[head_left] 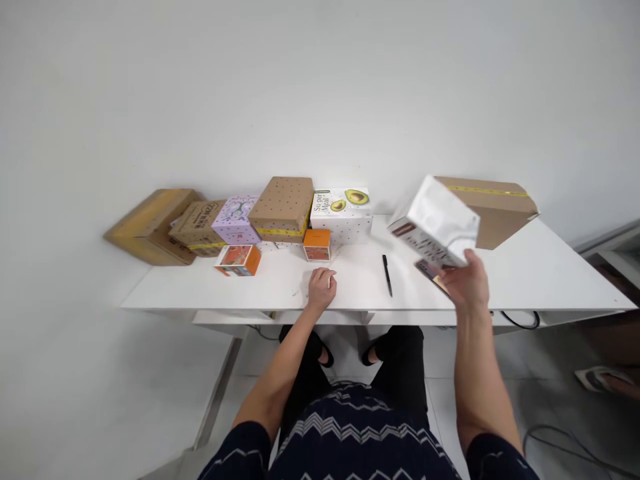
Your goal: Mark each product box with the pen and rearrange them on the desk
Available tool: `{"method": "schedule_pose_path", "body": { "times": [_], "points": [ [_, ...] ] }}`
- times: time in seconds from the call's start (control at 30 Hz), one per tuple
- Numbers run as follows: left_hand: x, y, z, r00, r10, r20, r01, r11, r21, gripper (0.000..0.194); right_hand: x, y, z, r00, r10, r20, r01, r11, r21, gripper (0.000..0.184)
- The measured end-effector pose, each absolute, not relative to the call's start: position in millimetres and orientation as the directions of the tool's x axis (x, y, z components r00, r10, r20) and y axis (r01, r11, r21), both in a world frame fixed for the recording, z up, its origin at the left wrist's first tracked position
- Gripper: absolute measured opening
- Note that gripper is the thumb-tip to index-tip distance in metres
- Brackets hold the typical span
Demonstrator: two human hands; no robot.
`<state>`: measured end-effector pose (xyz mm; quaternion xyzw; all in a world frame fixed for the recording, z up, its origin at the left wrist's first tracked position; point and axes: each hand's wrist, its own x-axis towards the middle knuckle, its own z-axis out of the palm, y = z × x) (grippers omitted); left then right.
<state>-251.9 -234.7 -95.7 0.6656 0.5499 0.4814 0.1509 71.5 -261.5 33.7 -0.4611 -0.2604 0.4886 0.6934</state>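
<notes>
My right hand (466,283) grips a white "Super Meal" box (443,217) by its near lower corner. The box is tilted and raised off the desk, and slightly blurred. Partly hidden under it lies a flat dark item (431,275), whose kind I cannot make out. My left hand (321,288) rests on the desk with its fingers curled in and nothing visible in them. Just beyond it stands a small orange box (317,245). Between my hands lies a black pen (387,275).
Along the wall stand a white avocado box (341,217), a dotted brown box (281,207), a lilac box (237,220) and cardboard boxes (150,227). Another orange box (239,260) lies in front. A large carton (495,217) is at right on the white desk (545,280).
</notes>
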Motion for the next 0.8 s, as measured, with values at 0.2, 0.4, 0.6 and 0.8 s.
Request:
{"method": "schedule_pose_path", "body": {
  "times": [0.2, 0.4, 0.6, 0.8],
  "points": [
    [-257, -275, -94, -0.237, 0.888, 0.393, 0.447, -0.260, 0.856, 0.040, -26, -318, -19, 0.095, 0.957, -0.273, -0.386, -0.217, -0.897, 0.045],
    [-271, -307, -88, -0.349, 0.930, 0.117, 0.243, -0.031, 0.970, 0.047, -52, -323, -55, 0.127, 0.935, -0.331, -0.153, -0.311, -0.938, 0.062],
    [-273, -311, -82, -0.277, 0.959, 0.067, 0.220, -0.005, 0.976, 0.053, -34, -326, -54, 0.040, 0.993, -0.107, 0.306, -0.114, -0.945, 0.056],
    [-273, -308, -79, -0.159, 0.987, 0.020, 0.224, 0.017, 0.974, 0.052, -35, -329, -46, 0.064, 0.987, -0.144, 0.397, -0.158, -0.904, 0.054]
  ]
}}
